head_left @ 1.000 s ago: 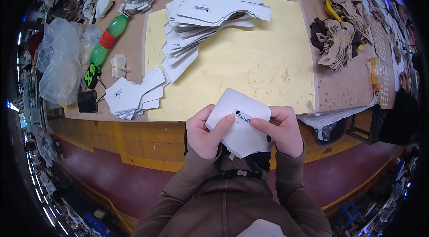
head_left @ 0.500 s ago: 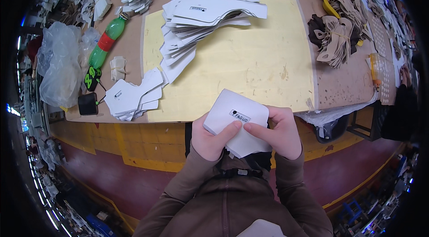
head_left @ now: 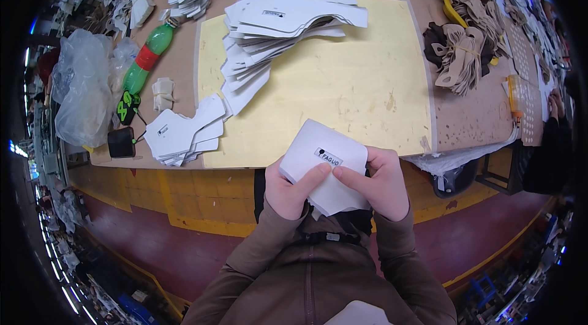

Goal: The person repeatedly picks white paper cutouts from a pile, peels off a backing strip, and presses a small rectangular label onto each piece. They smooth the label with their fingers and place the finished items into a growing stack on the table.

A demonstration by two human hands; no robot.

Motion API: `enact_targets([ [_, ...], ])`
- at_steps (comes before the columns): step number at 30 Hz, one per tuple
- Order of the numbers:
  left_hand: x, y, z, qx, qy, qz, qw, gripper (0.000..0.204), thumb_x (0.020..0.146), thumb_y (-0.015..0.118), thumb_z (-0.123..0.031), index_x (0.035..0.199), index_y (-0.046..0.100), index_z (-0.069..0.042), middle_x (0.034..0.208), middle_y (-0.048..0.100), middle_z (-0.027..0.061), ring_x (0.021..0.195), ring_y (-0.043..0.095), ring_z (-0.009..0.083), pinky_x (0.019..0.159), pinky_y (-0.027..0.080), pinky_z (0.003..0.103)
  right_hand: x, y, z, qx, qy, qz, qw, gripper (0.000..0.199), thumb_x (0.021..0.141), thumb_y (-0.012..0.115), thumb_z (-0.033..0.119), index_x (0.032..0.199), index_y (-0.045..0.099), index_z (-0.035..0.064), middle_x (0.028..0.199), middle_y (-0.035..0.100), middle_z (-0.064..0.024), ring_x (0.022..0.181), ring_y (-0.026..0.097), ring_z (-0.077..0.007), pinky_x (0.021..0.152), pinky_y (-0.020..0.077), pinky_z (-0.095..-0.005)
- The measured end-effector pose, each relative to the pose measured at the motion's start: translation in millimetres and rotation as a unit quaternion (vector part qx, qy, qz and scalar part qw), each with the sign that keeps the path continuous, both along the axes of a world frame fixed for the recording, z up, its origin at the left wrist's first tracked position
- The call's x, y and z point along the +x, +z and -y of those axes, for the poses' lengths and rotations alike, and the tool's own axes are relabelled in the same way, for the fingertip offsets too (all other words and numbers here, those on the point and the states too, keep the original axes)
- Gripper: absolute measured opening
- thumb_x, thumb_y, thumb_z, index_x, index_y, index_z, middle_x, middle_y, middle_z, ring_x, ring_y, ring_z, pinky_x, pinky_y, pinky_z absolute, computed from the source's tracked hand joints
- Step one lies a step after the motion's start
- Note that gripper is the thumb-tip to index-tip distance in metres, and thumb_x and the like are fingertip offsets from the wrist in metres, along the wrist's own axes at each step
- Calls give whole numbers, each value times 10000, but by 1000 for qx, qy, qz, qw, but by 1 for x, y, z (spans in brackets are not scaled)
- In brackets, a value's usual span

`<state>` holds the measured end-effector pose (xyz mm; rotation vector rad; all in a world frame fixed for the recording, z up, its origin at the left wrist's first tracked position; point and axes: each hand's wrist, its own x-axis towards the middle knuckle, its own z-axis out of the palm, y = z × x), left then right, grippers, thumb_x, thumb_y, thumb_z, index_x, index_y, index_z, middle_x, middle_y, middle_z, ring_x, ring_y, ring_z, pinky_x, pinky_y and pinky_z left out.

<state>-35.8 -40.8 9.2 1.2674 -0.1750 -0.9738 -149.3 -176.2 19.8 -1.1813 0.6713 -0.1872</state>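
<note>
A white cut piece of material (head_left: 324,172) with a small dark printed mark is held between both hands, just off the table's near edge. My left hand (head_left: 288,189) grips its left side with the thumb pressed on top, below the mark. From the other side my right hand (head_left: 384,184) grips it, its thumb nearly meeting the left one. The piece bends over the fingers, which are mostly hidden beneath it. Ahead on a yellow sheet (head_left: 349,92) lies a fanned stack of similar white pieces (head_left: 269,25). A smaller stack (head_left: 184,132) lies at the near left.
On the left are a green bottle (head_left: 147,58) with a red label, clear plastic bags (head_left: 82,89), a black box-like item (head_left: 121,142) and a small white bundle (head_left: 163,93). Tied beige pieces (head_left: 459,55) lie at the right, near an orange-yellow tool (head_left: 513,95). Another person's arm (head_left: 553,135) shows far right.
Both hands keep the same grip on the white piece. The view has shifted very slightly; nothing else has visibly moved.
</note>
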Motion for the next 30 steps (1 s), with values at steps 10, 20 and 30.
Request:
enact_targets([
  [10,4,4,-5,34,139,206,968,268,907,726,-54,1145,675,59,1096,679,110,909,637,145,810,523,284,8,-10,-4,-151,-80,62,983,290,888,698,27,1160,648,-60,1072,667,-87,1022,607,-149,956,460,-300],
  [20,5,3,4,74,-162,693,698,443,772,793,-123,1197,701,-38,1278,592,149,1096,582,316,925,467,411,-18,-19,20,-103,-175,97,974,199,969,592,36,1131,646,-65,1021,665,-80,965,607,-155,927,461,-284],
  [30,-10,-56,11,101,-136,602,781,417,817,771,-106,1217,677,-36,1283,634,128,1105,617,325,933,477,414,-32,-39,14,-372,-112,-135,911,100,922,689,54,986,712,-19,794,667,-81,664,607,-130,660,487,-261],
])
